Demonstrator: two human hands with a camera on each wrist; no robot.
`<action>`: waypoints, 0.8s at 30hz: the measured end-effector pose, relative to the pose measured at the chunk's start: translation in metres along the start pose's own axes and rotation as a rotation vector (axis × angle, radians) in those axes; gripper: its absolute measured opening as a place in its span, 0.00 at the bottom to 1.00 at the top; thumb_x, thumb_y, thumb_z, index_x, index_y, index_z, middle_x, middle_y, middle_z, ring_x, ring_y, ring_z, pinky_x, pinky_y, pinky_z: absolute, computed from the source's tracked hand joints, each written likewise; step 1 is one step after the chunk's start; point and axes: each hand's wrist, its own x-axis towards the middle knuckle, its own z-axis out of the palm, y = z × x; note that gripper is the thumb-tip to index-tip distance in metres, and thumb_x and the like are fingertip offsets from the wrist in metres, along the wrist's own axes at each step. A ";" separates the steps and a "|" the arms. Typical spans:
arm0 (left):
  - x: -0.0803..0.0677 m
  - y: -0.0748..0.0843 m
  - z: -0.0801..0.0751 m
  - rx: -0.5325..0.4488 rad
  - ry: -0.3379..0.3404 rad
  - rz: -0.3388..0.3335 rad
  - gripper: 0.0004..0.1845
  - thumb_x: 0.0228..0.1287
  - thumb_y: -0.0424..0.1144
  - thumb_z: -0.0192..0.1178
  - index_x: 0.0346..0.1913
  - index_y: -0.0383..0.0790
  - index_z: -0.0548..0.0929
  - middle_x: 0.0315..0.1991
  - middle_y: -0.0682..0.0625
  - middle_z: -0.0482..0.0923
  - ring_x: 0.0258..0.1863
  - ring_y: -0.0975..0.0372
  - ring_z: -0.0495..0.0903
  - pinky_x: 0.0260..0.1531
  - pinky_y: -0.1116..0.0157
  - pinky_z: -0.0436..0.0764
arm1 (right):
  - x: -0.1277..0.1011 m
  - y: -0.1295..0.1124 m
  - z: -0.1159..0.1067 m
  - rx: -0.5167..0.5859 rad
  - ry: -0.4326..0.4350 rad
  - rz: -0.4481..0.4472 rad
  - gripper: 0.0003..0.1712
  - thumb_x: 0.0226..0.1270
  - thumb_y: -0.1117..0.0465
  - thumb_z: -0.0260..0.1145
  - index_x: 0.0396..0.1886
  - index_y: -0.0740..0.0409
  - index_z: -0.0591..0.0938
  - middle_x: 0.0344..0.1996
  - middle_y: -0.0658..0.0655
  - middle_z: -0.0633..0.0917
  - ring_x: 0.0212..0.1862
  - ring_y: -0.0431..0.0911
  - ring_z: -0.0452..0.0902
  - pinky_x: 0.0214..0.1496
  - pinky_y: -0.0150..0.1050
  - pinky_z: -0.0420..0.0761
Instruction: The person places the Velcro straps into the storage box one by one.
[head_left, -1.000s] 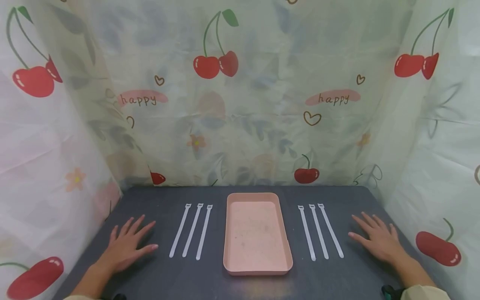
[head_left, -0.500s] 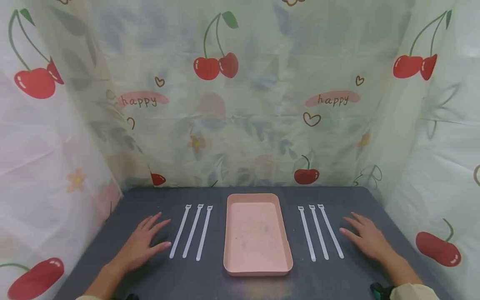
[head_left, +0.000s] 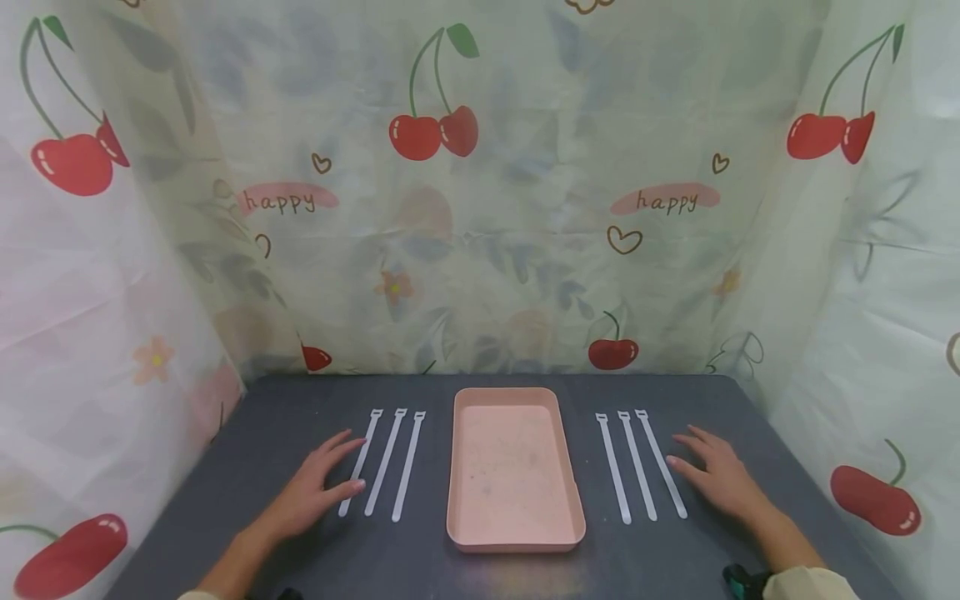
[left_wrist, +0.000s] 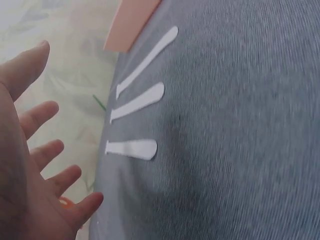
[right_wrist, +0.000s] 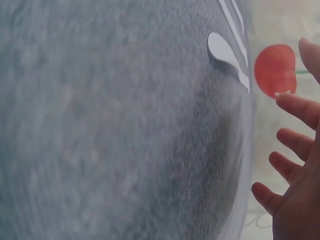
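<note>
Your left hand (head_left: 311, 490) lay flat and low over the dark grey table (head_left: 247, 467), fingers straight and slightly spread, holding nothing. Its fingertips reached the outermost of the three white straps on the left (head_left: 386, 462); whether they actually touched it could not be told from above. In the left wrist view your left hand (left_wrist: 30, 170) showed palm and spread fingers hovering above the cloth, with the rounded near ends of those three straps (left_wrist: 131, 149) lying just ahead of it.

Your right hand (head_left: 714, 477) was likewise flat and relaxed, fingers straight and a little apart, gripping nothing. Its fingertips were just beside the outermost of the three white straps on the right (head_left: 638, 463), close to that strap but seemingly not on it. The right wrist view showed your right hand (right_wrist: 295, 170) with fingers spread, and one rounded strap end (right_wrist: 225, 52) on the cloth ahead.

Each group of three straps lay side by side, running away from you, with the small buckle ends at the far side.

Between the two groups sat a pink rectangular tray (head_left: 576, 525), near the middle of the table.

Around the table on three sides hung a pale curtain (head_left: 525, 250) printed with red cherries, small hearts and the word "happy".
</note>
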 end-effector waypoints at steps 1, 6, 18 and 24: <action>0.001 0.002 0.001 -0.011 -0.003 -0.007 0.33 0.65 0.52 0.61 0.70 0.43 0.69 0.72 0.37 0.57 0.69 0.38 0.54 0.58 0.31 0.54 | 0.001 -0.001 0.000 0.005 0.002 -0.003 0.32 0.67 0.46 0.64 0.58 0.68 0.77 0.63 0.78 0.67 0.63 0.75 0.58 0.58 0.72 0.58; 0.005 0.009 0.006 -0.064 -0.010 -0.061 0.32 0.66 0.54 0.60 0.69 0.44 0.70 0.72 0.37 0.58 0.69 0.39 0.57 0.59 0.33 0.59 | 0.003 -0.003 0.005 0.031 0.015 -0.008 0.33 0.65 0.48 0.66 0.59 0.69 0.76 0.62 0.79 0.66 0.62 0.75 0.58 0.60 0.71 0.58; 0.008 0.023 0.025 -0.277 0.102 0.025 0.22 0.63 0.37 0.65 0.60 0.36 0.78 0.61 0.41 0.74 0.60 0.46 0.72 0.51 0.47 0.76 | 0.010 -0.019 0.010 0.081 0.029 0.110 0.35 0.65 0.49 0.66 0.62 0.72 0.71 0.60 0.79 0.69 0.62 0.72 0.62 0.61 0.67 0.62; 0.015 0.025 0.037 -0.357 0.114 -0.037 0.21 0.64 0.38 0.65 0.59 0.39 0.79 0.59 0.45 0.75 0.60 0.49 0.73 0.54 0.49 0.76 | 0.014 -0.027 0.012 0.140 0.022 0.209 0.37 0.66 0.49 0.65 0.64 0.71 0.68 0.61 0.77 0.70 0.61 0.70 0.64 0.60 0.65 0.65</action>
